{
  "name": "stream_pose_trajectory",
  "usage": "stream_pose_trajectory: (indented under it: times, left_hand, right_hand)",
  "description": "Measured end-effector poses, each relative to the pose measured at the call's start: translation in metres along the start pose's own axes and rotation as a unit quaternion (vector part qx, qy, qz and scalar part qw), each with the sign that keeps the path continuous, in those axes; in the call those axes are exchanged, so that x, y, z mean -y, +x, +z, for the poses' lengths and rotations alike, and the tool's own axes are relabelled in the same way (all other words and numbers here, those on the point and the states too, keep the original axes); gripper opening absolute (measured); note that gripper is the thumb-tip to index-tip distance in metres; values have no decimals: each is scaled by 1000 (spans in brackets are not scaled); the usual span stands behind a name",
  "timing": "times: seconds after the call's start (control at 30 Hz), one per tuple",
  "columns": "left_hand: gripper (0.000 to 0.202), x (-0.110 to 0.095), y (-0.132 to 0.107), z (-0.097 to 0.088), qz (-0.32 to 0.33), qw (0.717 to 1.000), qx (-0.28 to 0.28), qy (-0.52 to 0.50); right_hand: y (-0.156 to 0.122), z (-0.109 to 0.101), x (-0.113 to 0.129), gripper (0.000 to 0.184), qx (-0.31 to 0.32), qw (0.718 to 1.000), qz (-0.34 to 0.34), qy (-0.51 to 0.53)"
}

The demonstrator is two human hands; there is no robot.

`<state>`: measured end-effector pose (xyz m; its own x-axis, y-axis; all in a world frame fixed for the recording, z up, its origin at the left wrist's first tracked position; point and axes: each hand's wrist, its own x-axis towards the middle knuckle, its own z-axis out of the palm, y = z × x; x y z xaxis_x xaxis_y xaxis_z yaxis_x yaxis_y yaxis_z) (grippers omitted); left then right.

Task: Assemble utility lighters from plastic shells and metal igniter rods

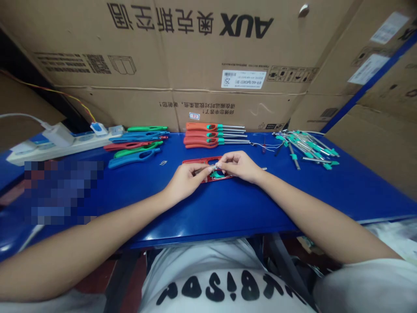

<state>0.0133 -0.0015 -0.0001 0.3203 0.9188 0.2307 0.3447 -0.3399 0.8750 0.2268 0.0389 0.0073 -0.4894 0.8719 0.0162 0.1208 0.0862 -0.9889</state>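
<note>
Near the middle of the blue table [195,221], the left hand [185,179] and the right hand [241,165] meet over a red lighter handle shell [202,159] lying on the surface. Thumb and forefinger of each are pinched on a pale part [215,167], too small to identify. Just below the fingertips, a green piece [215,174] and thin white wires sit in the shell, partly hidden; a metal tube end [263,168] shows past the right hand. Beyond lie 3 orange-red lighters [195,134] with metal nozzles, side by side. To their left is a group of green, blue and red handles [122,162]; to their right, a heap of metal tubes with teal fittings [308,145]. Behind stands an AUX cardboard box [182,56], its print upside down.
</note>
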Motion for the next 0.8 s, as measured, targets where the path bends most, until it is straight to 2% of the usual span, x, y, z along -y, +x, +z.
stream_pose_trajectory:
  times: [0.37, 0.63, 0.8]
  left_hand:
    - [46, 0, 1, 2, 12, 1000, -2, 21]
    - [49, -3, 6, -6, -22, 1000, 4, 16]
    - [49, -2, 6, -6, -16, 1000, 25, 6]
  right_hand:
    - [2, 6, 0, 46, -12, 1000, -6, -2]
    - [5, -5, 3, 49, 49, 998, 23, 38]
    - [5, -5, 0, 48, 43, 999, 14, 29]
